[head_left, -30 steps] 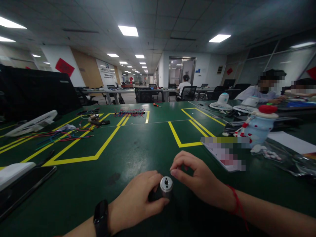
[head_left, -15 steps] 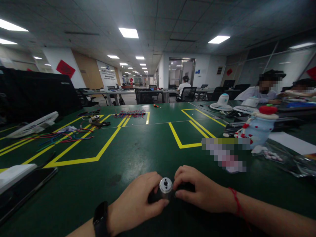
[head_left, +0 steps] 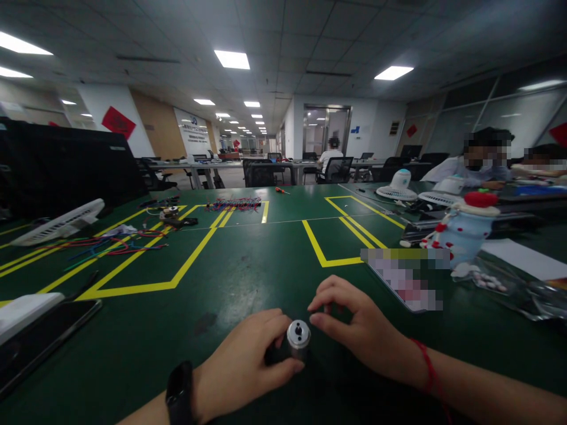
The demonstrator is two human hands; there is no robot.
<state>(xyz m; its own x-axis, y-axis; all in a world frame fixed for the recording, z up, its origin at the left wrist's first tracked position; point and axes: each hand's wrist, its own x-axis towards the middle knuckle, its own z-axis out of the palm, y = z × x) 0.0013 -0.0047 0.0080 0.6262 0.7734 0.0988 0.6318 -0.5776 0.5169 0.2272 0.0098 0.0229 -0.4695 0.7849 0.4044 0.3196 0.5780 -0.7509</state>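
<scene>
A small silver metal cylinder (head_left: 298, 335) stands upright on the green table (head_left: 248, 265), its round top showing a central hole and smaller dark holes. My left hand (head_left: 252, 354), with a black watch on the wrist, is wrapped round its left side, thumb in front and fingers behind. Above and to the right of the cylinder is my right hand (head_left: 354, 324), apart from it, thumb and forefinger curved toward each other with a gap between the tips. Nothing shows between them. A red string circles the right wrist.
Coloured wires (head_left: 119, 242) and a white fan (head_left: 62, 223) lie at the left, near a dark phone-like device (head_left: 48, 342). A blurred flat item (head_left: 403, 280) and a light-blue cup (head_left: 469, 230) with a red top are at the right. People sit beyond.
My right hand has lifted up and away from the cylinder's side. My left hand stays round the cylinder.
</scene>
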